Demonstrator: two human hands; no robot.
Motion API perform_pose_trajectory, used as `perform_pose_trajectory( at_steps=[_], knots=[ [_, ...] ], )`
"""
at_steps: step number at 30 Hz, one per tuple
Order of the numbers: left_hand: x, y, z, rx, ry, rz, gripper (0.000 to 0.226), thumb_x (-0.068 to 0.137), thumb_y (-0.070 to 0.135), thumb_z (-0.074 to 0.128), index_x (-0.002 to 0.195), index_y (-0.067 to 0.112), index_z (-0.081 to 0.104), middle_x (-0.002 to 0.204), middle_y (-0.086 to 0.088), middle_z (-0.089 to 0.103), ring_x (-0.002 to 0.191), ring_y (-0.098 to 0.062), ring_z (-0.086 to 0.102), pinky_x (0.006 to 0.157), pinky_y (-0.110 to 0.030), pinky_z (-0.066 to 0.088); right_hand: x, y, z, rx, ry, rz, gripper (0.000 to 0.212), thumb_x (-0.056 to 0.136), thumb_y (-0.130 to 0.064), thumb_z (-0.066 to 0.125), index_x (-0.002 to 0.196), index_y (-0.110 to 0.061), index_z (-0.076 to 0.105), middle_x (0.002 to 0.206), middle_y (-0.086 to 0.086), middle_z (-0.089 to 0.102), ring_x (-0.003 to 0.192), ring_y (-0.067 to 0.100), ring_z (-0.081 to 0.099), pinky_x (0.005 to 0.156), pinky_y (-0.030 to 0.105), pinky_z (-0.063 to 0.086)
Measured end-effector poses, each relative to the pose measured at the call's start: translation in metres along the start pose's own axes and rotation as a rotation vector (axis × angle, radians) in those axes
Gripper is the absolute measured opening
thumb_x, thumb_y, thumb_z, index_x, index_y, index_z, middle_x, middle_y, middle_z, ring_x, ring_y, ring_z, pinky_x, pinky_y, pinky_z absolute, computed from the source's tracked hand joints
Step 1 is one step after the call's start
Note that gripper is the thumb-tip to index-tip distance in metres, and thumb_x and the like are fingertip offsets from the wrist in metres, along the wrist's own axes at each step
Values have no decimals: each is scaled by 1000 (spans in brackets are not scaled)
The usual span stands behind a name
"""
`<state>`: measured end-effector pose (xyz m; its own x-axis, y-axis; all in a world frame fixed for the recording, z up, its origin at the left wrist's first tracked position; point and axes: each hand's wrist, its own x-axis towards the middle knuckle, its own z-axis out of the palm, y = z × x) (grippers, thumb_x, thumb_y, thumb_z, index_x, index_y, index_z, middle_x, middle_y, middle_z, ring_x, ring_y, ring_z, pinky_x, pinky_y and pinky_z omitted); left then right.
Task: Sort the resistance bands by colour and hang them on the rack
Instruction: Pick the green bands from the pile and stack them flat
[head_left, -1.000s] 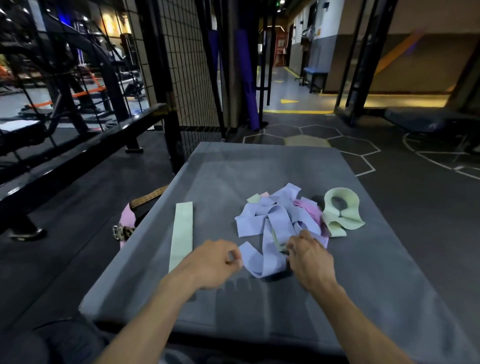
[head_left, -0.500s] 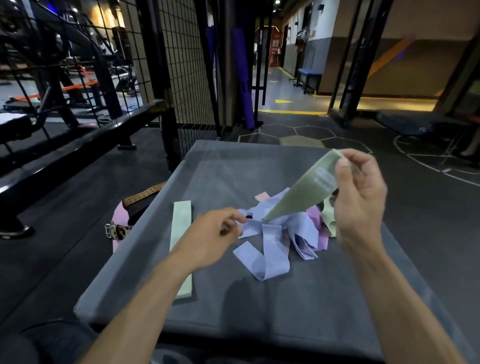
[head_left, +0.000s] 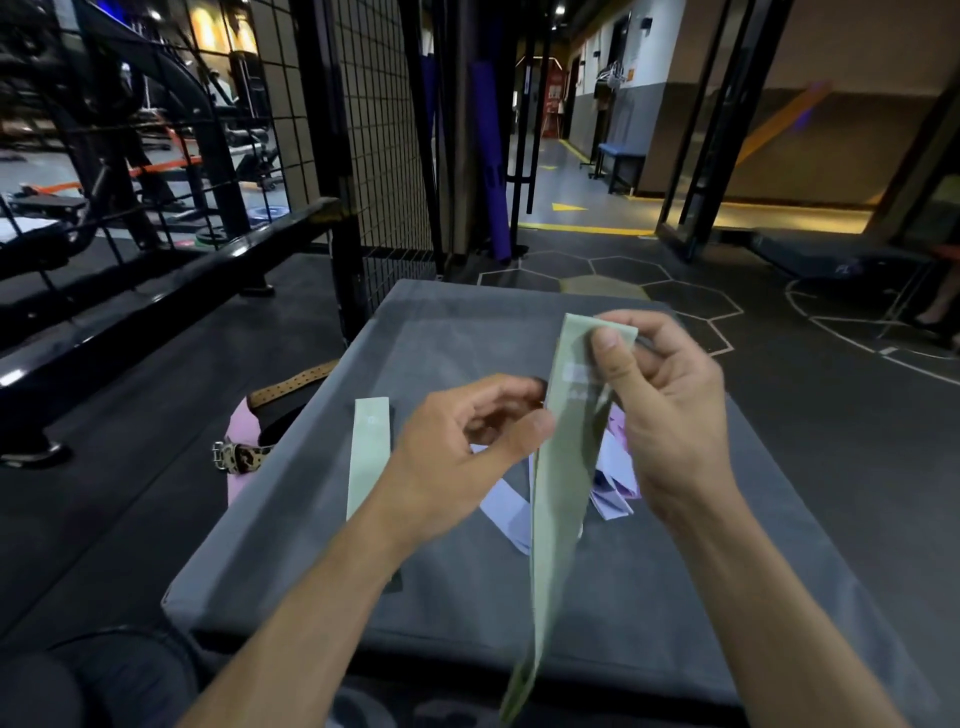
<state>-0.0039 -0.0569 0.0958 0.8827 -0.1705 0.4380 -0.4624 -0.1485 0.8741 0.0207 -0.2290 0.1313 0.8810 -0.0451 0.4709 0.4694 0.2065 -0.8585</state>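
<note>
A long pale green band (head_left: 563, 478) hangs down in front of me above the grey padded platform (head_left: 467, 322). My right hand (head_left: 670, 415) pinches its top end between thumb and fingers. My left hand (head_left: 467, 457) pinches its left edge lower down. A second green band (head_left: 368, 457) lies flat and straight on the platform's left side. The tangled pile of purple and pink bands (head_left: 613, 488) lies behind the held band, mostly hidden by my hands.
A pink lifting belt with a buckle (head_left: 241, 447) hangs off the platform's left edge. A black steel rack frame (head_left: 171, 291) and wire mesh panel (head_left: 379, 130) stand to the left. Dark gym floor lies to the right.
My right hand has lifted the green band clear of the pile and turned it to hang vertically. My left hand rose from the platform and took hold of the band's edge.
</note>
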Motion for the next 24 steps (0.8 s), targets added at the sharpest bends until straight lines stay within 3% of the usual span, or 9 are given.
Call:
perform_pose_trajectory(
  at_steps=[4,6,9,11,14,20,24],
  knots=[
    [-10,-18,-2,-2,-392,-233,31,92,21,75,121,18,66,117,-6,72,110,-27,68,100,-47,53,-2,10,5,5,30,26,4,96,-18,66,94,-20,68,82,12,71,77,30,63,71,54,54],
    [-18,-37,-3,80,-541,-322,31,91,20,76,120,21,66,116,-3,73,112,-26,68,103,-49,51,-1,14,6,18,90,48,4,97,-18,64,94,-17,67,78,6,71,71,25,63,69,45,53],
    [-26,-55,-13,85,-559,-398,27,94,6,70,120,9,64,119,-9,73,112,-25,69,105,-43,50,1,18,5,50,215,93,4,99,-15,61,96,-14,64,69,-4,69,59,12,61,59,27,51],
    [-30,-63,-29,79,-559,-453,15,95,7,67,111,8,67,115,-11,73,101,-17,67,97,-36,50,4,25,-3,60,322,151,4,100,-17,60,97,-15,63,66,-9,66,54,6,59,53,21,47],
    [-41,-71,-51,81,-598,-520,13,97,23,68,104,12,68,101,-4,69,92,-13,56,83,-34,43,9,38,-16,47,428,263,3,96,-24,64,95,-24,67,81,-2,64,66,12,57,56,22,47],
    [-52,-65,-87,-8,-406,-636,22,98,8,64,116,-3,64,104,-10,70,93,-17,66,80,-29,56,11,58,-31,35,457,404,13,94,-16,63,83,-21,68,85,1,65,79,20,59,63,28,53],
    [-52,-73,-111,21,-37,-683,19,92,7,71,110,0,69,96,-12,74,79,-16,66,65,-25,58,9,65,-38,-90,356,470,6,95,-8,64,92,-5,68,82,5,66,74,19,64,59,22,57]
  ],
)
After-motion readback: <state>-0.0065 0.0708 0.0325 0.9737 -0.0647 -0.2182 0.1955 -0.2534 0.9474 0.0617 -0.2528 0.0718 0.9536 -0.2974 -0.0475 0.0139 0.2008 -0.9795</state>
